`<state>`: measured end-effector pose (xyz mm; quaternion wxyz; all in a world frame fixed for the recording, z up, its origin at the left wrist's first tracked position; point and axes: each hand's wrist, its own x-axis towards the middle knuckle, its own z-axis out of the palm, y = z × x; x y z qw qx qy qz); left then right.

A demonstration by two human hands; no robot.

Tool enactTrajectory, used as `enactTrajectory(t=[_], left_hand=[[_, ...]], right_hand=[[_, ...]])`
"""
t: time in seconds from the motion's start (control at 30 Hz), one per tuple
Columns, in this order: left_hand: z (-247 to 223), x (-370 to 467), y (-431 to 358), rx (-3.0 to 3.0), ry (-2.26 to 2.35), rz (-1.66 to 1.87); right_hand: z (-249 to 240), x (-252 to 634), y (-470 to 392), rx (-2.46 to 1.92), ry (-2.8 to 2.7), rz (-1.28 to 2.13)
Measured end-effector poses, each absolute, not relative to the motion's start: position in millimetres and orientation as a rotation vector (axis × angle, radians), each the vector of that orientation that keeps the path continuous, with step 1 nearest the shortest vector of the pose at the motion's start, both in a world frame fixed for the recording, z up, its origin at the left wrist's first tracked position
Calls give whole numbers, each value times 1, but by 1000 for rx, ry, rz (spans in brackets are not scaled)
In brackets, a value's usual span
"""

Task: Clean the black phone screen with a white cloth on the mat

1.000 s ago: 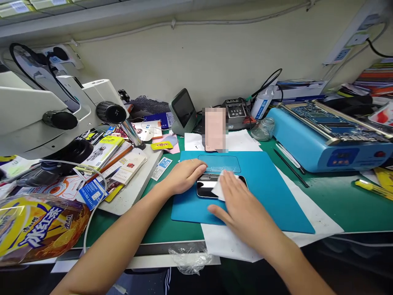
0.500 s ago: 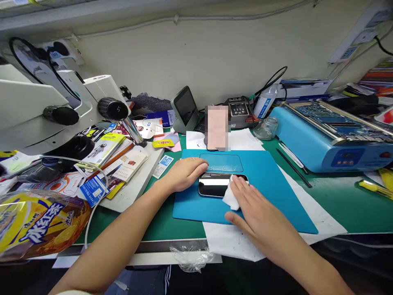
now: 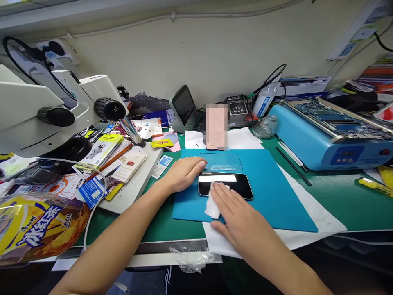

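A smartphone (image 3: 236, 186) with a glossy black screen lies face up on a blue mat (image 3: 276, 205). My right hand (image 3: 236, 213) presses a folded white wipe (image 3: 213, 207) under its fingers, against the lower left part of the screen. Just beyond the phone, a clear glass screen protector (image 3: 222, 161) lies flat on the mat. My left hand (image 3: 186, 174) rests beside the phone's upper left corner, with its fingertips over the protector's left end. Its fingers lie fairly flat and its thumb is extended; their undersides are hidden.
A microscope (image 3: 52, 110) and a drink bottle (image 3: 39, 225) stand at left, near stacked booklets. Behind the mat are a blurred pink upright object (image 3: 216, 127) and a small display (image 3: 184, 106). At right are a glass jar (image 3: 265, 127), tweezers (image 3: 293, 157) and a blue machine (image 3: 325, 143).
My right hand has slid left and slightly toward me with the wipe, uncovering the phone's right end. My left hand has kept its place by the phone.
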<state>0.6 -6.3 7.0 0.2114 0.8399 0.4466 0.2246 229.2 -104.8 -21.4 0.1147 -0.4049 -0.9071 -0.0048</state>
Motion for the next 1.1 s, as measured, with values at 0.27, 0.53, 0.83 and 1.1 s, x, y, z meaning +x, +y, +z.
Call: enactTrajectory(t=[0.27,0.53,0.83,1.1], left_hand=[[9,0,-4,2294,1276,649],[7,-1,-3,2298,1284,687],[1,-1,2,2263,1384,900],[-2,0,2,2292,1434,931]], right_hand=[[-28,305,-106,-1261,-2451,-61],[-12,340,-78,-1388,-2298,-135],[38,311,-9,-1710,-2374,331],[32,261,45,-1952,-2304,476]])
